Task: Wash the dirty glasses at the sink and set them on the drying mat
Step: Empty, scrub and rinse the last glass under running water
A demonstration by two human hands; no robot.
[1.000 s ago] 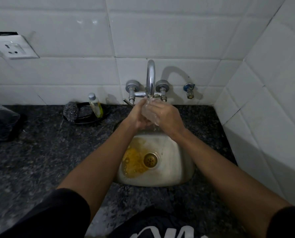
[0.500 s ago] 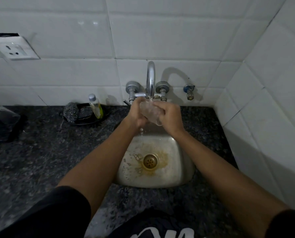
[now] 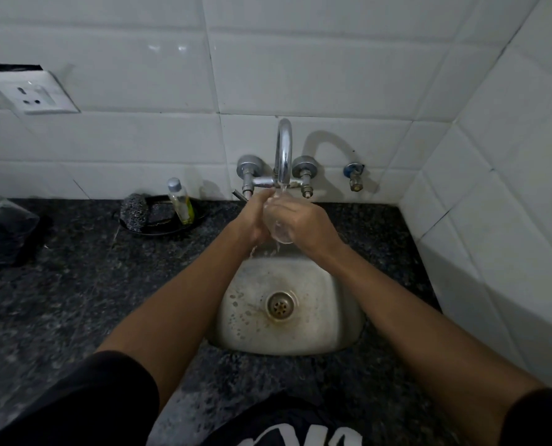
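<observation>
one glass [image 3: 279,231], apparently clear, gripped by both curled hands, left hand [image 3: 253,220], right hand [image 3: 303,222], under one tap [image 3: 283,149]

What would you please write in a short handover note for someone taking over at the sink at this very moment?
Right hand: grip around the glass, held under the running faucet above the sink.
Left hand: pressed against the glass from the other side, fingers curled on it.
Done: the glass is getting rinsed; water spills from it into the basin.
Left: finish the rinse and set the glass on the drying mat, which is not in view, nor are any other dirty glasses.
Nearby: soap bottle and scrubber left of the faucet.
</observation>
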